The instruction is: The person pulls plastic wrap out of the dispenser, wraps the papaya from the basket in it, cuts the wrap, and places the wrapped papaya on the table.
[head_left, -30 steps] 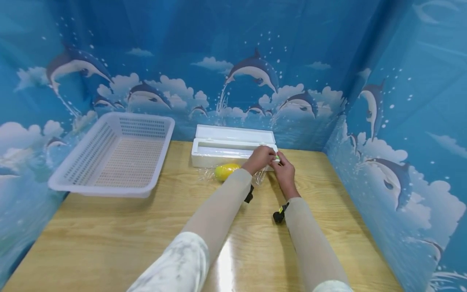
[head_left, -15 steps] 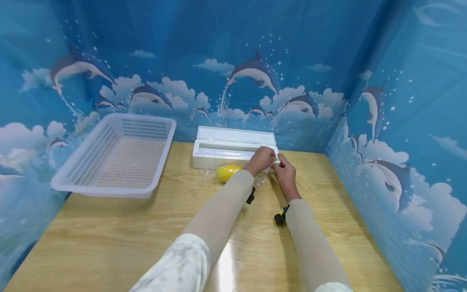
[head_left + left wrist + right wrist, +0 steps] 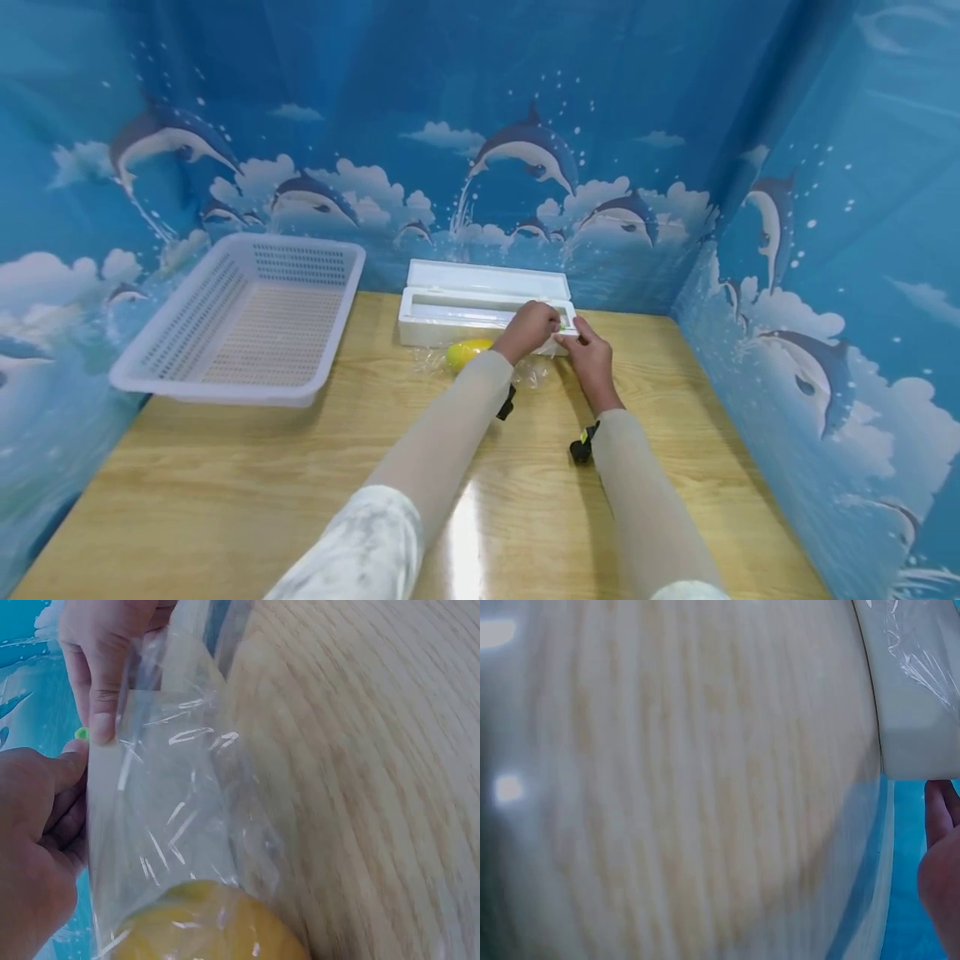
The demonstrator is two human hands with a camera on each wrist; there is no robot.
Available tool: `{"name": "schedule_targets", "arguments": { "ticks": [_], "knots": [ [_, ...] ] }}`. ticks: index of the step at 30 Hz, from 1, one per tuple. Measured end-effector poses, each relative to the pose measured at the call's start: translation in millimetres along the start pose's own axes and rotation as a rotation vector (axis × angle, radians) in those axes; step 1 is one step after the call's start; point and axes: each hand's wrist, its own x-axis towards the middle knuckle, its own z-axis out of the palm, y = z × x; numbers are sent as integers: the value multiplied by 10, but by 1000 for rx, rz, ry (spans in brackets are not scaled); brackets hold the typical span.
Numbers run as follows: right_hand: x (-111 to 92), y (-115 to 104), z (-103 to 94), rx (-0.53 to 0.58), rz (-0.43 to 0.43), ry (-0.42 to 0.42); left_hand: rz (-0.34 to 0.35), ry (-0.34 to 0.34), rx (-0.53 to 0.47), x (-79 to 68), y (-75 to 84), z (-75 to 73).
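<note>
A long white cling film box (image 3: 423,332) stands at the back of the table, its lid (image 3: 487,279) raised. Clear film (image 3: 180,802) hangs down its front and wraps over a yellow mango-like fruit (image 3: 465,354), partly covered by the left sleeve in the head view. Near the box's right end, the left hand (image 3: 528,329) pinches a small green cutter knob (image 3: 81,733) on the front edge. The right hand (image 3: 592,362) grips that end, its thumb on the box edge, as the left wrist view shows. In the right wrist view, its fingers (image 3: 937,814) lie against the box's end.
To the left sits a white plastic basket (image 3: 217,390) with slotted walls. A blue dolphin-print curtain (image 3: 375,83) closes off the back and both sides of the wooden table (image 3: 337,483). Black wrist cameras (image 3: 581,448) are strapped at the sleeves.
The left hand has shifted slightly left along the box edge with the green knob, away from the right hand. The right hand stays at the box's end.
</note>
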Motion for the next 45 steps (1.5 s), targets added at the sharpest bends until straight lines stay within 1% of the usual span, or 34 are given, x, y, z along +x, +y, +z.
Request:
{"name": "schedule_targets", "arguments": {
  "ticks": [4,9,12,16,19,24,27,31,34,40,42,45],
  "knots": [
    [-4,-10,-7,-27,4,0,17,-6,34,-17,-26,-15],
    [-2,-33,-2,-60,-8,8,29,3,43,-22,-56,-43],
    [-13,-46,-7,-56,7,5,28,-11,41,-37,-86,-56],
    [-29,-49,-25,-49,12,5,25,-8,40,-78,-128,-103],
    [-37,-32,-35,-44,10,10,9,-6,28,-127,-166,-141],
    [-41,-4,-35,-47,30,-3,-22,-52,-4,-225,-227,-207],
    [-36,-12,-27,-57,31,-8,-33,-39,6,-275,-276,-279],
    [-39,-46,-35,-89,31,11,-61,-24,18,-357,-366,-409],
    [-51,-66,-32,-99,36,20,-94,-33,11,-454,-446,-521],
    [-66,-59,-31,-96,60,-5,-171,-16,39,-647,-616,-701],
    [-67,-61,-34,-96,61,-5,-178,-1,44,-701,-681,-751],
    [-68,-65,-35,-86,59,0,-169,24,60,-783,-779,-864]
  ]
}}
